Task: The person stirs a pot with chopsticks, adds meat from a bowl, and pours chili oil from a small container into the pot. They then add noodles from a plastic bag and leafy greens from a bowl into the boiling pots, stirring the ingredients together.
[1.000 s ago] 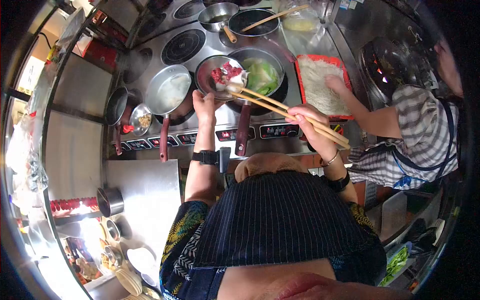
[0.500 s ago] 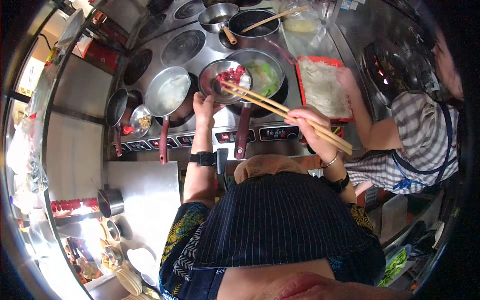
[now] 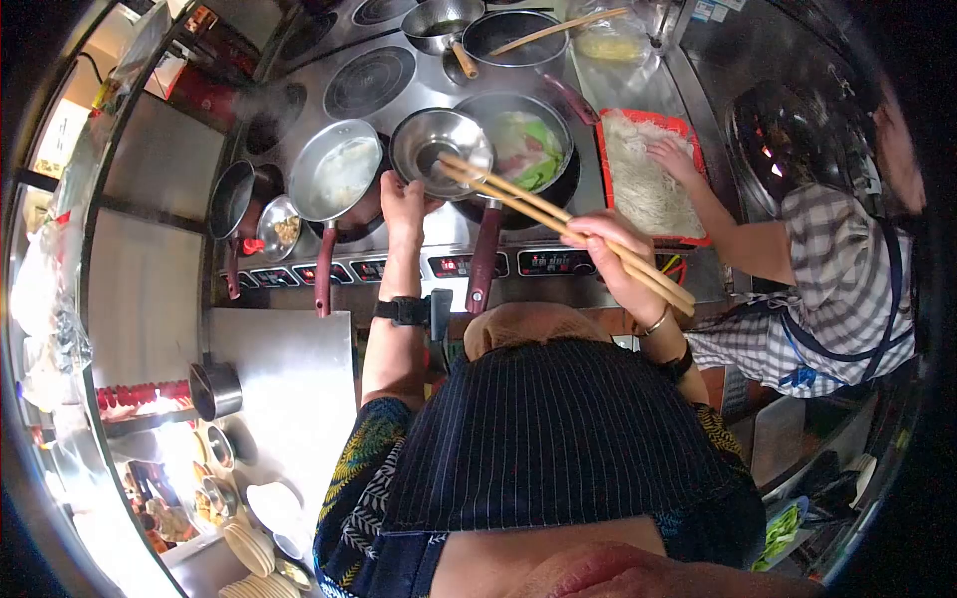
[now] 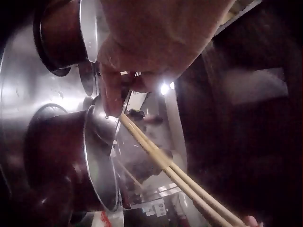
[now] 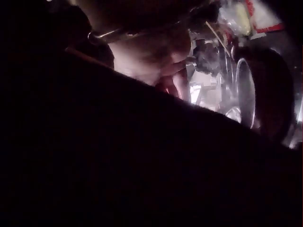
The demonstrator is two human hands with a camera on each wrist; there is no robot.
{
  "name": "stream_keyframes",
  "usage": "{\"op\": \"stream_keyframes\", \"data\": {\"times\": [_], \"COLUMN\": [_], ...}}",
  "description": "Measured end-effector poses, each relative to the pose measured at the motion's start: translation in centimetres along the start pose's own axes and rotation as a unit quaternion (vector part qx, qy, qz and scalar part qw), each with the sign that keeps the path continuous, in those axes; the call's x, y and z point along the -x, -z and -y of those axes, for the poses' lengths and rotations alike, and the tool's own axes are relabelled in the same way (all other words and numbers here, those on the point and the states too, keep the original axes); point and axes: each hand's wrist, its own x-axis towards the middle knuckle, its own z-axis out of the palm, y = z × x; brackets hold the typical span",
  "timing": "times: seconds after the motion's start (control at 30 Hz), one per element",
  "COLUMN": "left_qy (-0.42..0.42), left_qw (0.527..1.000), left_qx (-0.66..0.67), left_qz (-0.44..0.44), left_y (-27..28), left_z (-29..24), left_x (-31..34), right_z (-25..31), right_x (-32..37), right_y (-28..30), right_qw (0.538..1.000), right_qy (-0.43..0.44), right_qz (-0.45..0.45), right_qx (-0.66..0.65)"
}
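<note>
My left hand (image 3: 403, 206) grips the near rim of a shiny metal bowl (image 3: 429, 128), held tilted beside and partly over a dark-handled pan (image 3: 484, 254). Leafy greens (image 3: 541, 164) and some reddish pieces lie in the pan's pale liquid. Two long wooden chopsticks (image 3: 558, 213) are held in my right hand (image 3: 616, 261), their tips inside the bowl near its lower side. In the left wrist view, the chopsticks (image 4: 158, 156) reach the bowl (image 4: 102, 120) just under my left fingers (image 4: 112, 97). The right wrist view is mostly blacked out, with part of my right hand (image 5: 151, 61) showing.
Left of the bowl stands a pan (image 3: 329, 234) of cloudy liquid, beside a small bowl (image 3: 279, 227) and a dark pot (image 3: 231, 204). Pots and a wok (image 3: 515, 40) stand behind. At right, another person's hand (image 3: 673, 159) touches noodles in a red tray (image 3: 704, 214).
The red meat pieces have left the bowl, and reddish pieces now show in the pan with the greens. The chopstick tips have moved within the bowl. The other person's hand has shifted over the noodles.
</note>
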Motion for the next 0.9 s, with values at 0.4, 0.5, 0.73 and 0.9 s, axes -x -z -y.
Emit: {"op": "stream_keyframes", "data": {"times": [0.4,0.5,0.73,0.9], "left_qy": [-0.021,-0.041,-0.058,-0.052], "left_qw": [0.995,0.995,0.990,0.995], "left_qx": [-0.086,-0.088,-0.112,-0.070], "left_qz": [-0.037,-0.037,-0.056,-0.045], "left_y": [0.3,0.2,-0.3,0.5], "left_z": [0.3,0.6,0.1,0.5], "left_x": [-0.7,-0.8,0.1,0.1], "right_z": [-0.7,-1.3,-2.5,-3.9], "right_x": [0.6,0.6,-0.3,-0.9], "right_y": [1.2,0.8,0.1,0.7], "right_qw": [0.997,0.984,0.999,0.998], "right_qy": [-0.060,-0.124,-0.015,-0.004], "right_qz": [-0.023,0.006,-0.045,-0.063], "right_qx": [-0.042,-0.125,-0.024,0.014]}}
